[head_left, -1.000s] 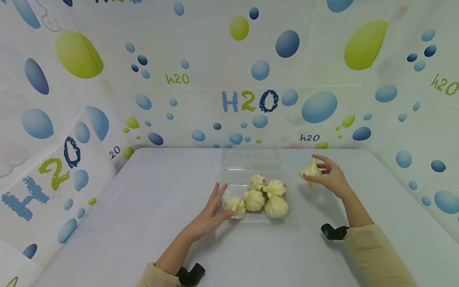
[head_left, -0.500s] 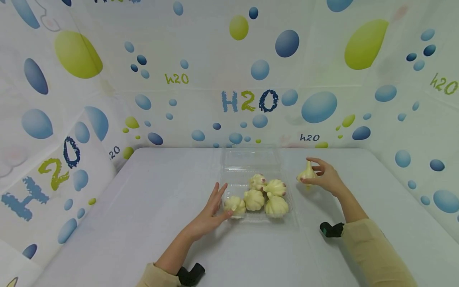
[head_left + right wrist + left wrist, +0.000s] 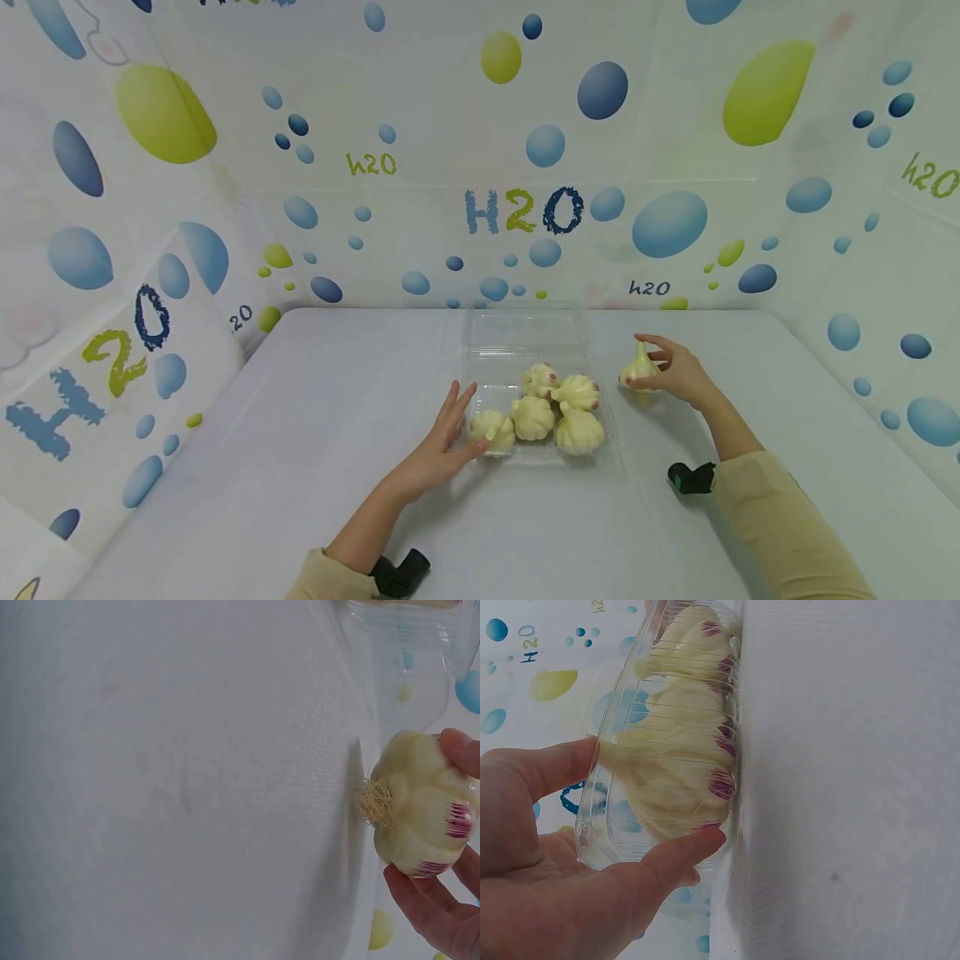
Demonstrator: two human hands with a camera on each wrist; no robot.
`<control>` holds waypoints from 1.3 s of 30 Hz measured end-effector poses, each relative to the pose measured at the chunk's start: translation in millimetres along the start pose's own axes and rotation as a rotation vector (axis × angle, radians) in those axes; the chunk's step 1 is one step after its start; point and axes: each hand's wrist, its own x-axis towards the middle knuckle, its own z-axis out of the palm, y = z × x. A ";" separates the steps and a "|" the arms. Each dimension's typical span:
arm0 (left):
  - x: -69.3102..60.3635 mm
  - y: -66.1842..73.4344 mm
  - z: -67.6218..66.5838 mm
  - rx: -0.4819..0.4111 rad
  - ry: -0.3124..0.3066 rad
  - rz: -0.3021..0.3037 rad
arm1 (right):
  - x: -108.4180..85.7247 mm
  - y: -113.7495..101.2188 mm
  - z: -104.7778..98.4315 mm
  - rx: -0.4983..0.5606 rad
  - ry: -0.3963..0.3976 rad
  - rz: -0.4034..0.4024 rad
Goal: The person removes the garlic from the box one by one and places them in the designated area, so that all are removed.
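Observation:
A clear plastic clamshell box (image 3: 491, 396) stands on the table with its lid (image 3: 527, 333) laid back and several garlic bulbs (image 3: 533, 418) inside. My left hand (image 3: 435, 462) rests at the box's front left corner, fingers spread and straight along its side, the thumb against the front wall. To the right of the box, my right hand (image 3: 682, 375) grips another garlic bulb (image 3: 637, 368) between thumb and fingers, its stem pointing up. In the right wrist view this garlic bulb (image 3: 424, 806) shows purple streaks, and its dry roots face the tabletop, very close to it.
The white table (image 3: 315, 417) reaches back to a curtain (image 3: 420, 100) printed with blue and green drops. Black wrist-camera mounts (image 3: 692, 478) project beside both sleeves.
My right hand has moved slightly left and down, carrying the garlic bulb nearer the tabletop and the box. The left hand stays in place.

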 end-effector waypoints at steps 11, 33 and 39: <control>-1.1 2.1 0.8 -0.006 0.002 0.004 | 2.9 3.3 2.0 -0.038 0.000 -0.011; 0.4 1.7 0.2 -0.015 -0.001 0.001 | 0.4 3.8 4.4 -0.024 0.029 -0.002; -0.3 3.1 -0.2 -0.014 0.000 -0.010 | -2.7 3.4 1.4 -0.038 0.040 -0.004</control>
